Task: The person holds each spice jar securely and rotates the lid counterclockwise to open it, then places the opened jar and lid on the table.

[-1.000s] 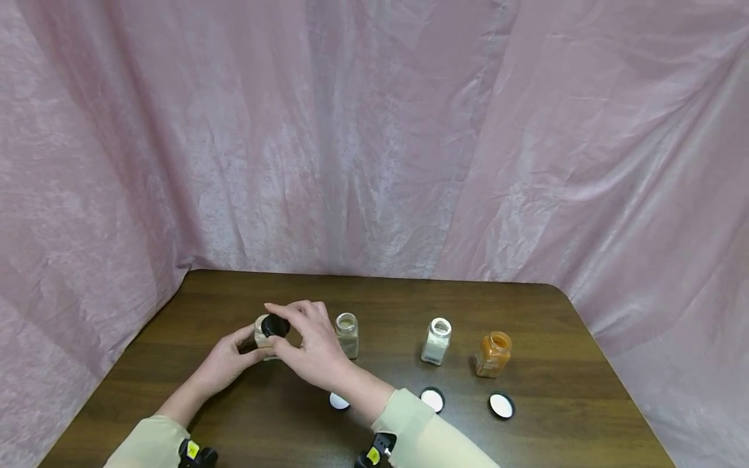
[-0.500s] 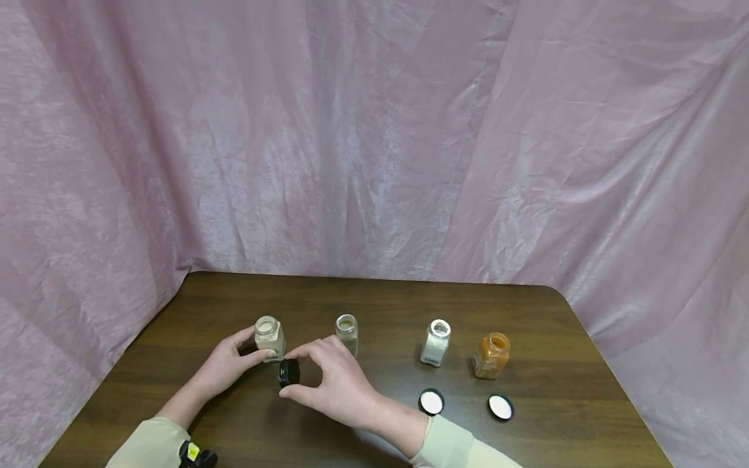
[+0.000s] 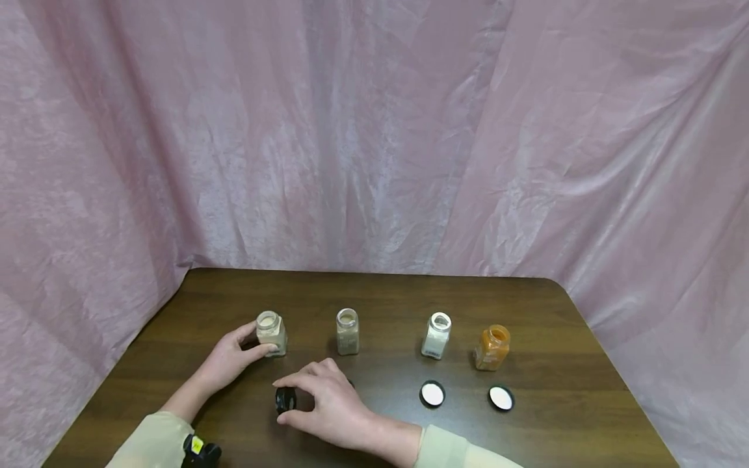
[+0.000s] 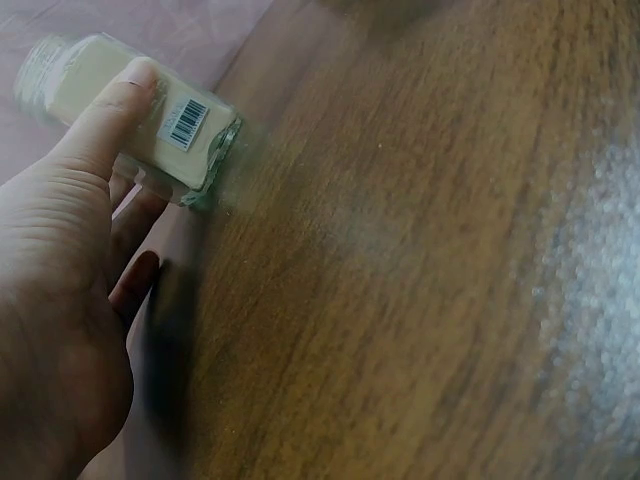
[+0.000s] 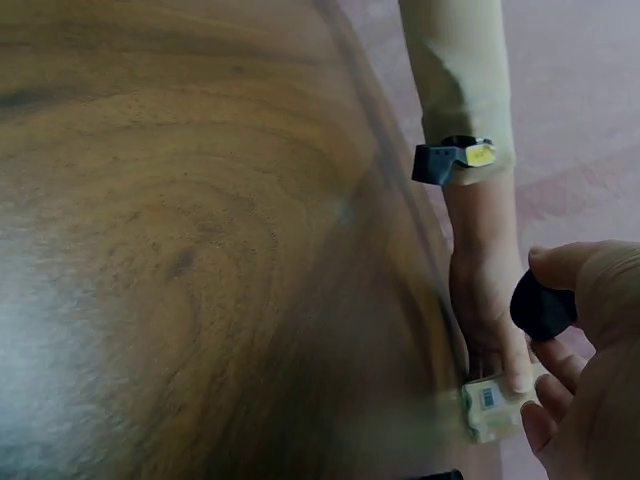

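My left hand (image 3: 228, 361) grips an open glass jar (image 3: 270, 333) of cream-coloured powder between thumb and fingers, and the jar stands upright on the table. In the left wrist view a barcode label shows on this jar (image 4: 165, 140), near its base. My right hand (image 3: 336, 406) pinches a black lid (image 3: 285, 400) between thumb and fingers, nearer to me than the jar and apart from it. The lid (image 5: 543, 306) is on edge, dark and round in the right wrist view. Just right of the held jar stands another uncapped jar (image 3: 348, 338) with greyish-beige contents.
Farther right stand an uncapped jar of white powder (image 3: 436, 337) and one of orange powder (image 3: 493, 349). Two black lids lie white side up before them, a middle lid (image 3: 432, 394) and a right lid (image 3: 501, 398). A further lid is mostly hidden behind my right hand. Pink curtain (image 3: 374, 143) borders the table.
The right hand has lifted the black lid off the left jar and brought it down toward me. The left hand stays on the jar.
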### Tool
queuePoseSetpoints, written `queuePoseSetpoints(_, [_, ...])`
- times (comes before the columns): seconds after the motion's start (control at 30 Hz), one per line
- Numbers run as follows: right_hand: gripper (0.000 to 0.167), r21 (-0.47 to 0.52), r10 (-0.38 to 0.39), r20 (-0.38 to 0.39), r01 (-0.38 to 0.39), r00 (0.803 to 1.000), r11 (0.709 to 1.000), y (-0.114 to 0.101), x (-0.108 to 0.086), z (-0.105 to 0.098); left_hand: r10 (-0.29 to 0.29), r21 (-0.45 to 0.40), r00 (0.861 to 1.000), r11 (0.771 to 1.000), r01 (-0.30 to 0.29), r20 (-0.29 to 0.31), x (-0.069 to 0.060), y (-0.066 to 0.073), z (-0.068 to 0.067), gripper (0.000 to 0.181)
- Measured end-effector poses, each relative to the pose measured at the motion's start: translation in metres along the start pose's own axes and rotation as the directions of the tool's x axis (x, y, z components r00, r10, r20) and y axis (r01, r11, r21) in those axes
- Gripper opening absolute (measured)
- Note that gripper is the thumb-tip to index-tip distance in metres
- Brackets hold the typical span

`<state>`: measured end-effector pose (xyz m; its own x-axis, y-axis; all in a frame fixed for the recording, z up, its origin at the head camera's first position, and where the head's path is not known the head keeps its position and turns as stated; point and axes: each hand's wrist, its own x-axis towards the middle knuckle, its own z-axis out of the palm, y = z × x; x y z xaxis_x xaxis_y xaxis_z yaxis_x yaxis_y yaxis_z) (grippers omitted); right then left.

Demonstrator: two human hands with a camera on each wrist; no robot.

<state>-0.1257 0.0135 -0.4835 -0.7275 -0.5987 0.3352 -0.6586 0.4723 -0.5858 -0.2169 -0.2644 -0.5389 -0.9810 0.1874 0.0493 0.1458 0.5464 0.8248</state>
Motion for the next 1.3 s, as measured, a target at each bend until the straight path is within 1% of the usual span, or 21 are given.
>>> queuePoseSetpoints(0.2, [0.040, -0.097, 0.065, 0.078, -0.057, 0.995, 0.994, -0.002, 0.015, 0.013, 0.020, 0.013, 1.000, 1.000, -0.020, -0.007, 0.002, 0.001, 0.000, 0.075])
queuePoseSetpoints(0.33, [0.041, -0.167, 0.117, 0.088, -0.101, 0.989, 0.981, -0.001, 0.023, 0.022, 0.023, 0.016, 1.000, 1.000, -0.023, -0.008, 0.003, 0.003, 0.001, 0.074])
queuePoseSetpoints(0.43, [0.042, -0.191, 0.148, 0.090, -0.129, 0.985, 0.973, 0.001, 0.028, 0.028, 0.014, 0.012, 1.000, 1.000, -0.014, -0.012, 0.002, 0.004, 0.001, 0.075])
queuePoseSetpoints(0.67, [0.046, -0.260, 0.133, 0.112, -0.100, 0.985, 0.960, 0.004, 0.036, 0.035, 0.012, -0.004, 1.000, 1.000, -0.012, -0.005, 0.002, 0.003, 0.000, 0.082])
queuePoseSetpoints(0.87, [0.044, -0.280, 0.158, 0.110, -0.122, 0.981, 0.952, 0.004, 0.038, 0.039, 0.014, 0.004, 1.000, 1.000, -0.014, -0.002, 0.001, 0.003, 0.000, 0.079])
queuePoseSetpoints(1.03, [0.043, -0.285, 0.176, 0.102, -0.141, 0.979, 0.948, 0.004, 0.044, 0.041, 0.015, 0.006, 1.000, 1.000, -0.015, 0.001, 0.002, 0.003, -0.001, 0.078])
queuePoseSetpoints(1.3, [0.040, -0.296, 0.170, 0.099, -0.134, 0.980, 0.946, 0.005, 0.050, 0.047, 0.017, 0.015, 1.000, 1.000, -0.017, 0.004, 0.001, 0.002, -0.002, 0.076])
